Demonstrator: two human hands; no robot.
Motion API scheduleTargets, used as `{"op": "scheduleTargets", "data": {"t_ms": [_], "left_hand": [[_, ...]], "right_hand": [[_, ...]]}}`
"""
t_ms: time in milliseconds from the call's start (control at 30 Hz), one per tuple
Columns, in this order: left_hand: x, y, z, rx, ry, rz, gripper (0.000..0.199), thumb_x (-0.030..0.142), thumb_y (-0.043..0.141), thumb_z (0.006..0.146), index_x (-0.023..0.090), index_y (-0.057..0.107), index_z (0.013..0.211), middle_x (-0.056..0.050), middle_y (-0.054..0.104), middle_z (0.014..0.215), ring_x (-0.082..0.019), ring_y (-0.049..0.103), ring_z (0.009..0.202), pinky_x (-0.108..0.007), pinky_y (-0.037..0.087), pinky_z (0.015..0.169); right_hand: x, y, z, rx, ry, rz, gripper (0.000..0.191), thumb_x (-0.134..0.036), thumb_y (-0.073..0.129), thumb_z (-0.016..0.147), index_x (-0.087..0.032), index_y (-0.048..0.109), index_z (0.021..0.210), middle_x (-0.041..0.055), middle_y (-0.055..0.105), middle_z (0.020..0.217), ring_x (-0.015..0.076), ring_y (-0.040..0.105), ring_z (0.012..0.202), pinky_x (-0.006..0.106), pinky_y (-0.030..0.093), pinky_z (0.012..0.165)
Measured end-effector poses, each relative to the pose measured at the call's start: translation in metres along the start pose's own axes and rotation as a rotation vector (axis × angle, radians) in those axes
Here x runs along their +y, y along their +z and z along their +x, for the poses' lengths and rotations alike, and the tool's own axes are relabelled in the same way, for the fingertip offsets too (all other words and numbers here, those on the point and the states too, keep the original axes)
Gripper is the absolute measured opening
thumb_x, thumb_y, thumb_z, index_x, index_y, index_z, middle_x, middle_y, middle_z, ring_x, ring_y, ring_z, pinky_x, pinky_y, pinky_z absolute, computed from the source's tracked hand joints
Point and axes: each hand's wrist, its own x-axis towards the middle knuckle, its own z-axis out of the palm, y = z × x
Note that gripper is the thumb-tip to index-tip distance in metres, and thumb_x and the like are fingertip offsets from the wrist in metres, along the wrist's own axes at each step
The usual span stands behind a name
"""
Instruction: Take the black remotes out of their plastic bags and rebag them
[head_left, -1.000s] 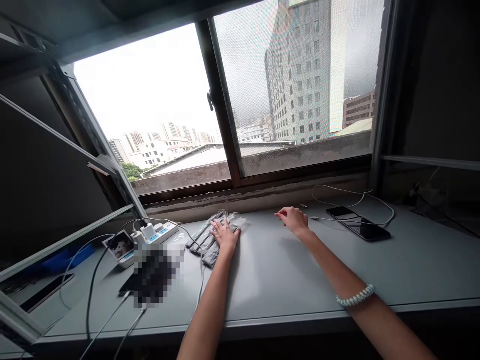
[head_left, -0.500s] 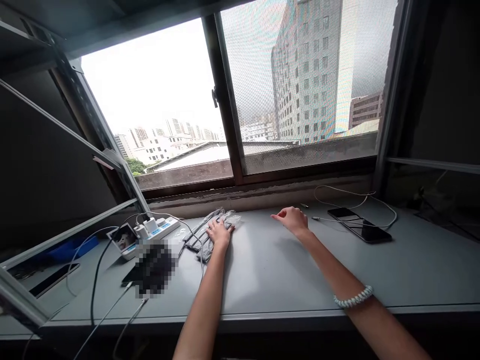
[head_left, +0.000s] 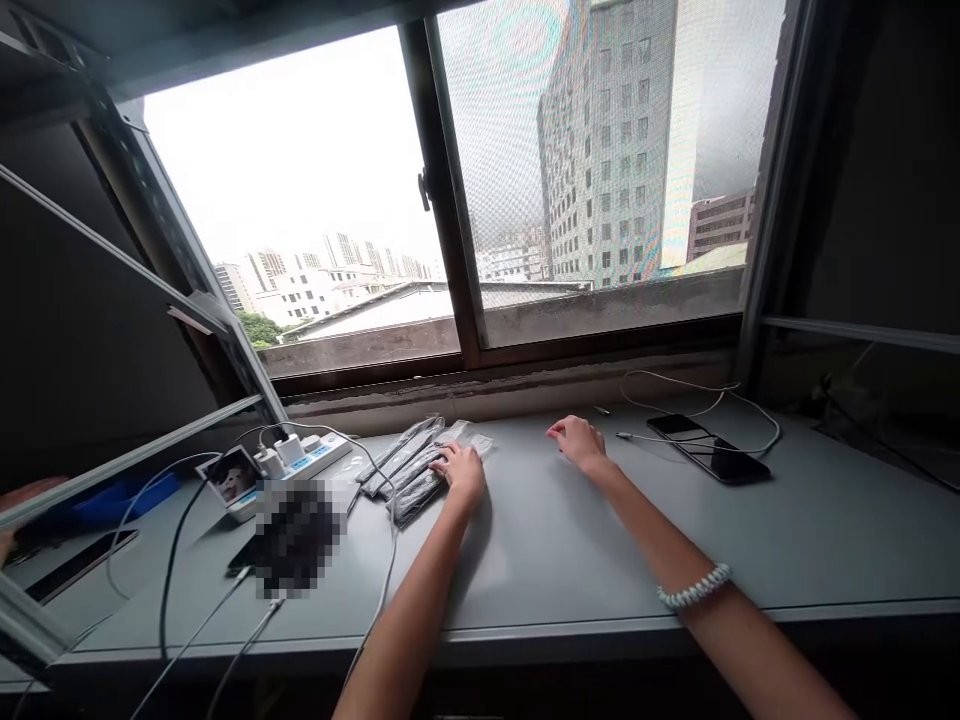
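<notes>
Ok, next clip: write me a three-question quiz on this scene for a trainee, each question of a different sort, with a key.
1. Multiple choice: which of these is the left hand nearest to?
a) the blue bin
b) the plastic-wrapped packets
c) the power strip
2. True or false: the pale coiled band is worn on the right arm.
3. Fill in the missing word: a thin, light-coloured ____ runs across the phone on the right side of the desk.

Key: 1. b; 2. true; 3. cable
</notes>
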Motion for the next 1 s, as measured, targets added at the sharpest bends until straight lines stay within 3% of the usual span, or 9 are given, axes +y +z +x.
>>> {"op": "scheduleTargets", "data": {"t_ms": [67, 167, 400, 633, 733, 833, 1000], "left_hand": [[0.002, 0.000, -0.002, 0.032, 0.004, 0.028, 0.046, 0.024, 0.031, 0.085, 0.021, 0.043, 0.130, -0.016, 0.040, 0.136, -0.035, 0.038, 0.121, -0.056, 0.030, 0.095], [0.003, -0.002, -0.002, 0.032, 0.073, -0.005, 0.048, 0.024, 0.034, 0.083, 0.023, 0.039, 0.132, -0.013, 0.041, 0.135, -0.030, 0.041, 0.119, -0.050, 0.031, 0.096], [-0.012, -0.004, 0.005, -0.018, -0.128, -0.090, 0.057, 0.053, 0.042, 0.078, 0.016, 0.048, 0.120, -0.018, 0.040, 0.134, -0.033, 0.032, 0.126, -0.051, 0.027, 0.097], [-0.020, -0.013, 0.002, -0.019, -0.165, -0.075, 0.063, 0.056, 0.052, 0.071, 0.013, 0.051, 0.116, -0.020, 0.040, 0.132, -0.034, 0.030, 0.126, -0.047, 0.030, 0.097], [-0.018, -0.015, -0.001, -0.031, -0.172, -0.038, 0.056, 0.050, 0.055, 0.072, 0.013, 0.052, 0.113, -0.020, 0.042, 0.130, -0.034, 0.033, 0.123, -0.047, 0.033, 0.095], [-0.010, -0.014, -0.003, 0.014, -0.039, -0.021, 0.041, 0.041, 0.055, 0.075, 0.016, 0.053, 0.108, -0.016, 0.050, 0.123, -0.030, 0.040, 0.119, -0.042, 0.036, 0.093], [0.008, -0.003, -0.005, 0.158, 0.390, -0.159, 0.037, 0.039, 0.052, 0.080, 0.020, 0.047, 0.111, -0.008, 0.058, 0.110, -0.023, 0.055, 0.100, -0.033, 0.040, 0.086]], "right_hand": [[0.001, 0.001, 0.000, 0.004, 0.001, -0.008, 0.019, -0.033, 0.054, 0.082, -0.023, 0.071, 0.082, 0.0038, 0.069, 0.088, 0.0174, 0.063, 0.082, 0.024, 0.040, 0.062], [0.000, 0.001, -0.002, -0.009, 0.013, 0.004, 0.019, -0.039, 0.061, 0.075, -0.023, 0.071, 0.076, 0.0037, 0.070, 0.086, 0.0191, 0.063, 0.083, 0.025, 0.041, 0.065], [-0.001, 0.000, -0.005, -0.017, 0.015, 0.017, 0.024, -0.044, 0.058, 0.074, -0.023, 0.070, 0.076, 0.0040, 0.069, 0.076, 0.0199, 0.063, 0.080, 0.026, 0.040, 0.062], [-0.001, 0.001, -0.005, -0.034, 0.007, 0.002, 0.021, -0.040, 0.057, 0.077, -0.024, 0.070, 0.080, 0.0024, 0.068, 0.078, 0.0181, 0.062, 0.078, 0.026, 0.039, 0.062], [0.001, 0.004, -0.003, -0.046, -0.025, 0.017, 0.019, -0.028, 0.052, 0.082, -0.024, 0.070, 0.082, 0.0014, 0.068, 0.092, 0.0145, 0.062, 0.076, 0.025, 0.038, 0.061], [0.002, 0.007, -0.001, 0.013, -0.054, 0.048, 0.020, -0.022, 0.050, 0.083, -0.024, 0.070, 0.082, 0.0012, 0.064, 0.103, 0.0128, 0.061, 0.076, 0.024, 0.038, 0.059], [0.008, 0.008, 0.005, 0.136, -0.026, 0.108, 0.014, -0.031, 0.063, 0.074, -0.019, 0.070, 0.073, 0.0063, 0.064, 0.096, 0.0191, 0.060, 0.084, 0.024, 0.040, 0.063]]}}
